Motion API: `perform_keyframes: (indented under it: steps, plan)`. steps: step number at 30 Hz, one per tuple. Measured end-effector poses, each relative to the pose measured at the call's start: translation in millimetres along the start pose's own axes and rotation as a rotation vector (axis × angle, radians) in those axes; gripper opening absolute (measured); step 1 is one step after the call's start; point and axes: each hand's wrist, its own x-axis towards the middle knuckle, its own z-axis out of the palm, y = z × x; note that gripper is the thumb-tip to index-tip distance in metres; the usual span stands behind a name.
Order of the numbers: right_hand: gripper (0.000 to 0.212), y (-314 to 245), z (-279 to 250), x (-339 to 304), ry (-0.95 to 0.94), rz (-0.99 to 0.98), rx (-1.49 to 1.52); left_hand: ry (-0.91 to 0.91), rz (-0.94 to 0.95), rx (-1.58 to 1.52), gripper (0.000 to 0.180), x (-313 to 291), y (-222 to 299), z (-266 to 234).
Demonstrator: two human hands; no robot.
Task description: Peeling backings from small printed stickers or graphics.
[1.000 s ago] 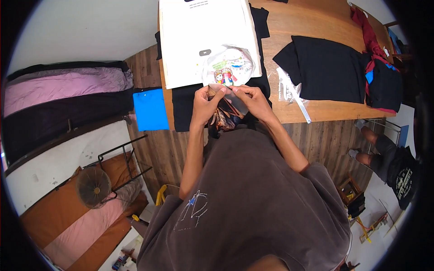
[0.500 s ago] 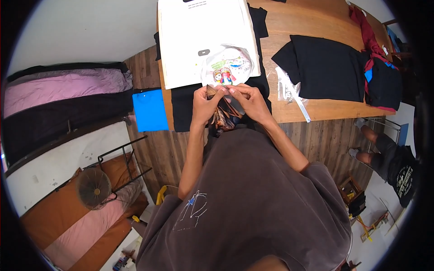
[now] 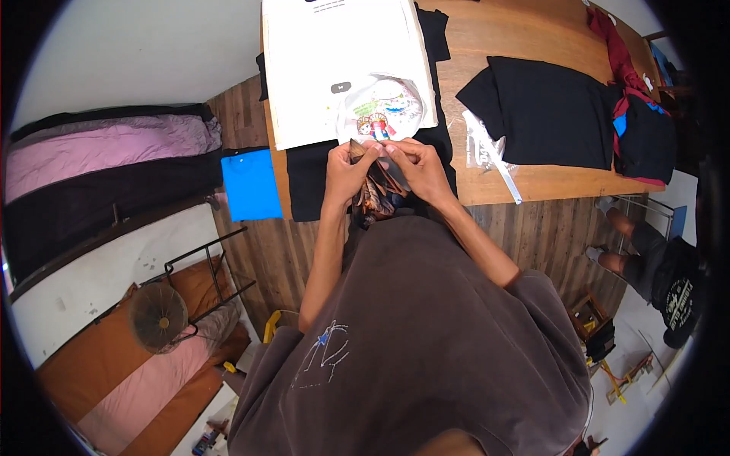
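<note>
My left hand (image 3: 352,173) and my right hand (image 3: 423,169) are close together at the table's near edge, thumbs and fingertips pinched. Between them is the near edge of a rounded, whitish printed sheet (image 3: 395,114) with small cartoon figures. Its far part lies over a large white board (image 3: 342,45). Brown patterned, folded material (image 3: 374,196) shows between my hands and hangs toward my body. My fingers hide exactly where each material is gripped. Beneath the board, black cloth (image 3: 308,182) spreads over the table edge.
On the wooden table (image 3: 525,30) lie a folded black garment (image 3: 555,114), a clear plastic packet (image 3: 479,144), a pale strip (image 3: 508,182) and dark red cloth (image 3: 608,49). A blue folded cloth (image 3: 251,182) is at the left. Another person's legs (image 3: 620,220) show at right.
My hands stay pinched in almost the same place. The printed sheet has shifted slightly, with its cartoon figures a little higher and tilted differently.
</note>
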Motion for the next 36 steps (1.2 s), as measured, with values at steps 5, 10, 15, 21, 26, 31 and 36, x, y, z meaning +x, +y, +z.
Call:
perform_keyframes:
  steps: [5,10,15,21,26,31,36]
  plan:
    - [0.024,5.0,0.2,-0.8,0.006,0.02,-0.023,0.004,-0.08,-0.009,0.015,0.7,-1.4,-1.8]
    - [0.025,6.2,3.0,-2.4,0.037,0.001,-0.023,-0.025,-0.099,0.002,0.014,1.7,-0.5,-1.3]
    - [0.026,2.2,5.8,-2.6,0.075,0.018,-0.04,-0.031,-0.121,-0.008,0.014,2.1,-0.2,0.7]
    - [0.026,10.7,8.0,4.9,0.11,0.044,-0.016,-0.05,-0.118,0.004,0.014,1.4,-8.7,1.1]
    - [0.029,8.3,9.9,6.8,0.112,0.126,0.017,-0.052,-0.155,0.018,0.014,3.0,-9.6,-6.5]
    - [0.033,-5.9,-14.0,8.5,-0.043,0.269,0.003,-0.044,-0.179,0.086,0.013,2.6,-6.5,-16.1]
    - [0.032,-6.8,-20.4,7.6,-0.178,0.21,0.012,-0.053,-0.137,0.082,0.015,1.4,-4.3,-12.5]
